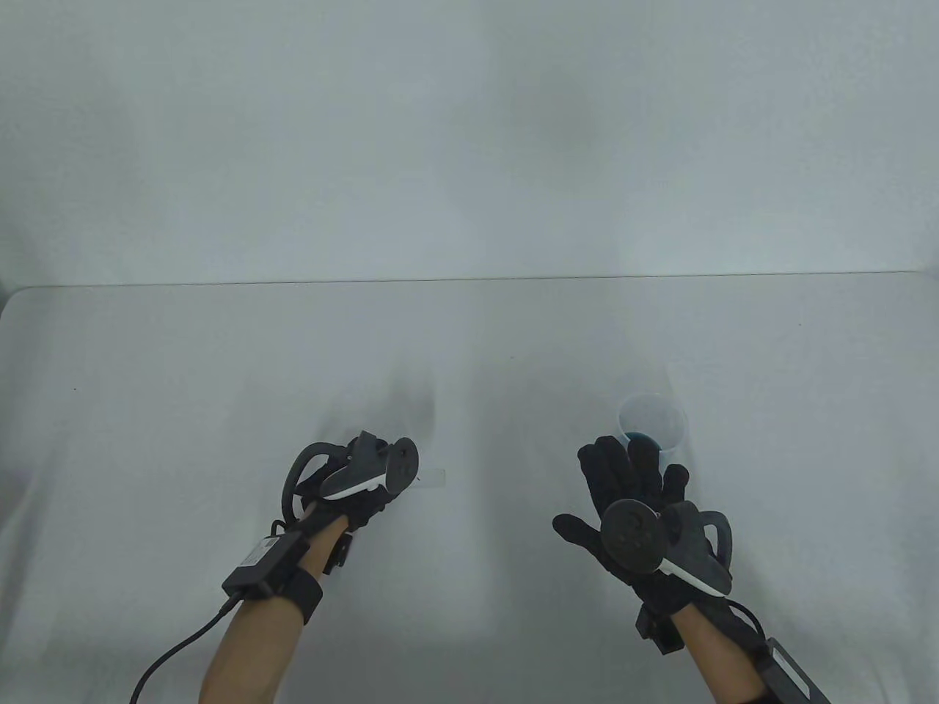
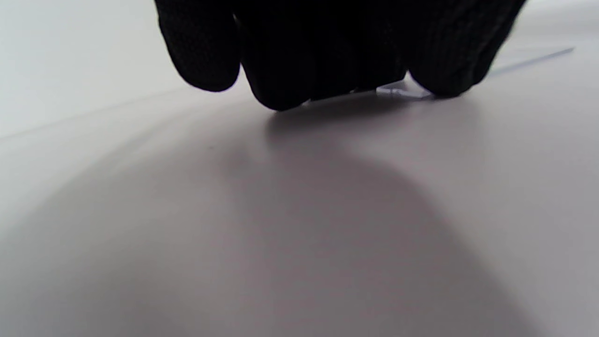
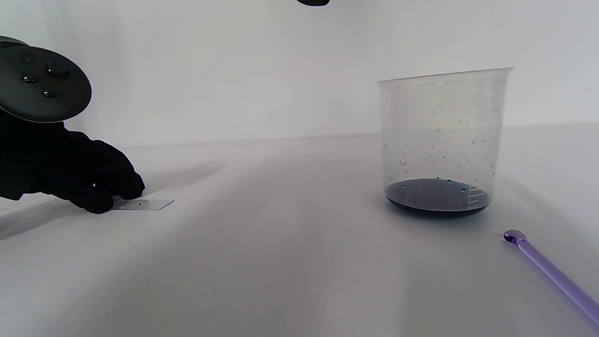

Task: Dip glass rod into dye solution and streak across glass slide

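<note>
Glass slide (image 3: 142, 204) lies under left fingers (image 3: 100, 199) pressing it; right fingers (image 1: 631, 458) spread wide.

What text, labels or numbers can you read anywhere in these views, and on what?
None can be read.
Cup: faint raised graduation marks low on the wall, no readable numbers.
Wrist box on the left arm: a pale label, too blurred to read.
Left-hand tracker: buttons only, no lettering visible.
Slide, rod: no markings.
</note>
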The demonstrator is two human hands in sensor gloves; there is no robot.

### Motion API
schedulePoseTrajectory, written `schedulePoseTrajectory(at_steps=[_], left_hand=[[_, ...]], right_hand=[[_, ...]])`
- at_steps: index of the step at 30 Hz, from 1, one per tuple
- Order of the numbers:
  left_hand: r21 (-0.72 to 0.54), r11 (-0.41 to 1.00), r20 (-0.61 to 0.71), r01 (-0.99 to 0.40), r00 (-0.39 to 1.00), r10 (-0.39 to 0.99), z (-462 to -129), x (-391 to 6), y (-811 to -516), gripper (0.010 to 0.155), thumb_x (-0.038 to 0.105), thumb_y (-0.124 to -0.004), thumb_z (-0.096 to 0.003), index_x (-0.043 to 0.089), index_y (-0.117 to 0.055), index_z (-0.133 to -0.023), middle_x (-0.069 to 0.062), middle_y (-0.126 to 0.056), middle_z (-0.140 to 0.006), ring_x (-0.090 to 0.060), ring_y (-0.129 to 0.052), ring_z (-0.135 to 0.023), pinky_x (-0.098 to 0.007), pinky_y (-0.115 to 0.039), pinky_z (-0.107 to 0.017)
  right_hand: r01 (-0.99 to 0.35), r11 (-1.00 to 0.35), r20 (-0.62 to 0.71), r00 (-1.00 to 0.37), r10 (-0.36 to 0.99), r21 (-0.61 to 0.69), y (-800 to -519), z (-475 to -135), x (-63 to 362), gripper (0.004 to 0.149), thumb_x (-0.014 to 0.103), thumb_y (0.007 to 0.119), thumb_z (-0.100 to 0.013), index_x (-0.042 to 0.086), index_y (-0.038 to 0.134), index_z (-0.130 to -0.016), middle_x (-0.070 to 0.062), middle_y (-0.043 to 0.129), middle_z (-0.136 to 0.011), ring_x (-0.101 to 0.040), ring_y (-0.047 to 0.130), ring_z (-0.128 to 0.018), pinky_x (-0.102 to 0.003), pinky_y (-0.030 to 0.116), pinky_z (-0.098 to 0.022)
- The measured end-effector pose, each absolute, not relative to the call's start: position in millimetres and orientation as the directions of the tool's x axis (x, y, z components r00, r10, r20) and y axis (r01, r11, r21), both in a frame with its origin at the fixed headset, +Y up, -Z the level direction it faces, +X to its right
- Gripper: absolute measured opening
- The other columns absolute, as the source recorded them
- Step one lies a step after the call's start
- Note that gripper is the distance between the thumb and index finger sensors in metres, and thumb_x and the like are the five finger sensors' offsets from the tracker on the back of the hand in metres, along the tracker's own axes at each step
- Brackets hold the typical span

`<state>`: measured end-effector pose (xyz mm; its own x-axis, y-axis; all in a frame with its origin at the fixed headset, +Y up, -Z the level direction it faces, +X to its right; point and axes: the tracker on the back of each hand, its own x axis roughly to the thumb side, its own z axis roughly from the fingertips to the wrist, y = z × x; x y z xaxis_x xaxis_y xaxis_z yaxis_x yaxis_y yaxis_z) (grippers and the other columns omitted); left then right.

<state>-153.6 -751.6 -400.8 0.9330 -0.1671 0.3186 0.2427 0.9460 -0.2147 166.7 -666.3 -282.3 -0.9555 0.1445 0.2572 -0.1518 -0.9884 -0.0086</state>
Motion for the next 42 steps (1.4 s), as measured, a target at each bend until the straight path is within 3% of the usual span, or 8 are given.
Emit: schedulePoseTrajectory(at_steps=[19, 31, 42], left_hand=[[-0.155, 0.956, 0.524, 0.25, 0.841, -0.135, -338.4, -82.0, -753.2, 0.055, 0.044, -0.077, -0.0507, 0.025, -0.069, -0.101, -0.003, -0.073, -0.103, -0.027, -0.083, -0.084, -0.048, -0.071, -0.07], [-0.142, 0.957, 0.586, 0.252, 0.801, -0.124, -307.3, -67.8, -753.7, 0.055, 0.045, -0.078, -0.0506, 0.024, -0.069, -0.101, -0.005, -0.072, -0.103, -0.028, -0.082, -0.084, -0.048, -0.071, -0.069], [-0.144, 0.956, 0.593, 0.257, 0.796, -0.125, -303.8, -66.5, -754.0, 0.055, 0.045, -0.077, -0.0506, 0.024, -0.069, -0.101, -0.005, -0.072, -0.103, -0.028, -0.082, -0.084, -0.049, -0.07, -0.069]], right_hand=[[-0.152, -0.988, 0.249, -0.958, 0.145, -0.008, -665.5, -283.0, 167.8, 0.089, 0.074, 0.043, -0.047, 0.019, 0.026, -0.115, -0.01, 0.03, -0.125, -0.051, 0.029, -0.113, -0.076, 0.033, -0.071], [-0.151, -0.989, 0.252, -0.957, 0.145, -0.005, -665.8, -282.9, 167.4, 0.089, 0.074, 0.044, -0.047, 0.019, 0.026, -0.115, -0.01, 0.03, -0.125, -0.051, 0.029, -0.113, -0.076, 0.033, -0.071], [-0.148, -0.989, 0.252, -0.957, 0.144, 0.003, -666.0, -283.0, 167.2, 0.089, 0.074, 0.044, -0.047, 0.018, 0.026, -0.115, -0.01, 0.03, -0.125, -0.051, 0.029, -0.113, -0.076, 0.033, -0.071]])
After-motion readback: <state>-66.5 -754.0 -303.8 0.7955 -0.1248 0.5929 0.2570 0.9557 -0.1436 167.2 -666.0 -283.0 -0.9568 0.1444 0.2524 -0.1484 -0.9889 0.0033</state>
